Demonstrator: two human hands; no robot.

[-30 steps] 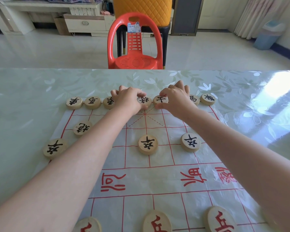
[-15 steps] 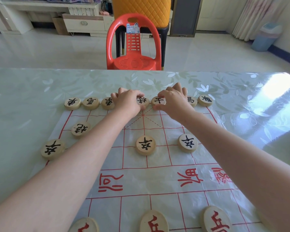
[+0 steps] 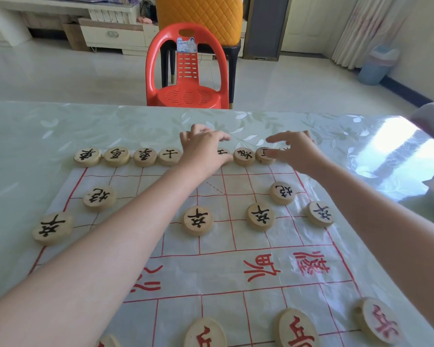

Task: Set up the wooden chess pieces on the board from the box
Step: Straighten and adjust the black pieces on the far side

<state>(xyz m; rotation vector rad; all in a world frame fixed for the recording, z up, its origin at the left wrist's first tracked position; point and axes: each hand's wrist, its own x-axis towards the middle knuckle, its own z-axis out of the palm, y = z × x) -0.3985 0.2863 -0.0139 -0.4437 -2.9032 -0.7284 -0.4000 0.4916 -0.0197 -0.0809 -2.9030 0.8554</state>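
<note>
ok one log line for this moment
phase: black back row | left hand: over row's middle, grip unclear | right hand: fingers spread at right end

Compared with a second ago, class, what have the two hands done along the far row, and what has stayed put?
The right hand let go of its piece, moved right and opened, baring the next piece. The left hand slid slightly right to the row's middle. The left cannon and middle soldier stayed put.
</note>
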